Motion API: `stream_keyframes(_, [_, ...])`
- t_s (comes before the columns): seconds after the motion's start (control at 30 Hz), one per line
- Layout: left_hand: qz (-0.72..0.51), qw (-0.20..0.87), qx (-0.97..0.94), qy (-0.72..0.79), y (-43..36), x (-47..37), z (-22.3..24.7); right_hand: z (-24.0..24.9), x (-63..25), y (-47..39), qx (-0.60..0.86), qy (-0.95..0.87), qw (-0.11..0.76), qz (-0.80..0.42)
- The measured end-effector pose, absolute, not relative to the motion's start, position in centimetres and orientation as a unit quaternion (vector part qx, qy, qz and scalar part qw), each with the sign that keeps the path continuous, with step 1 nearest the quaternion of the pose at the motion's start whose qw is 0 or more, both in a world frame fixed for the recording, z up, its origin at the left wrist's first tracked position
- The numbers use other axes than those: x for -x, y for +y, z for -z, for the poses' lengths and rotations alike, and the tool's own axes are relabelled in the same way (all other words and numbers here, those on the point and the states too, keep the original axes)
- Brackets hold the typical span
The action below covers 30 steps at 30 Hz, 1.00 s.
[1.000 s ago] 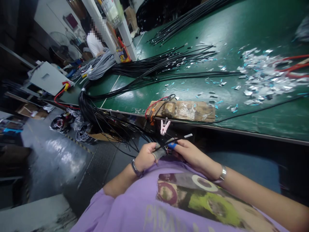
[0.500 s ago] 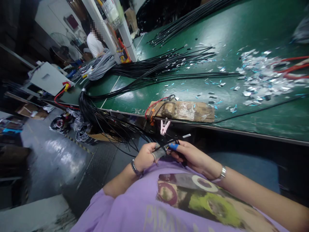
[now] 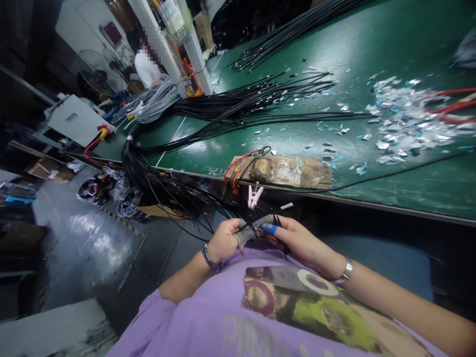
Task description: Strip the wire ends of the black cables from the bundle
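Note:
In front of my shirt, at the bench edge, my left hand [image 3: 226, 241] is closed around a thin black cable, its thumb and fingertip wrapped in grey tape. My right hand [image 3: 295, 240], with blue tape on the thumb, pinches at the end of the same cable, close to the left fingertips. Fine wire ends show faintly between the hands; the fingers hide most of them. Toward my left hand runs a bundle of black cables [image 3: 139, 171] hanging over the bench edge. Just above my hands, a pink clip [image 3: 255, 196] sits by a wooden block [image 3: 293, 172].
The green bench [image 3: 401, 183] carries more black cables [image 3: 238, 101], foil scraps [image 3: 405, 116] and red cables [image 3: 455, 106]. Grey cables [image 3: 159, 104] lie beside a white post [image 3: 197, 47]. A person in white [image 3: 146, 68] is in the background, near a fan [image 3: 97, 72].
My right hand has shifted slightly, and its grey-taped fingertip now shows above the cable. A small white piece above it sits slightly lower and further left. My left hand stays nearly in place.

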<state>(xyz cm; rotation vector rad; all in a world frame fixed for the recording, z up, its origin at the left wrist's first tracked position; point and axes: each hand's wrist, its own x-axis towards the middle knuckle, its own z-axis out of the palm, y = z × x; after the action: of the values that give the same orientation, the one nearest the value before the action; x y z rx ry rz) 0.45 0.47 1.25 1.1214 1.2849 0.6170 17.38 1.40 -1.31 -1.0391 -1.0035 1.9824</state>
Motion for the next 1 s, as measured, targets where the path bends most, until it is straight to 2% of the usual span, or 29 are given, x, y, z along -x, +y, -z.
stream_keyframes(0.2, [-0.27,0.616,-0.484,0.56,0.5,-0.47,-1.38,1.12,-17.52,1.28,0.403,-0.431,0.35,-0.727])
stream_keyframes(0.63, [-0.282,0.608,-0.494,0.554,0.31,-0.36,-1.07,1.38,-17.18,1.39,0.424,-0.413,0.371,-0.716])
stream_keyframes(1.0, [-0.266,0.615,-0.486,0.562,0.36,-0.59,-1.27,1.45,-17.09,1.31,0.434,-0.425,0.36,-0.708])
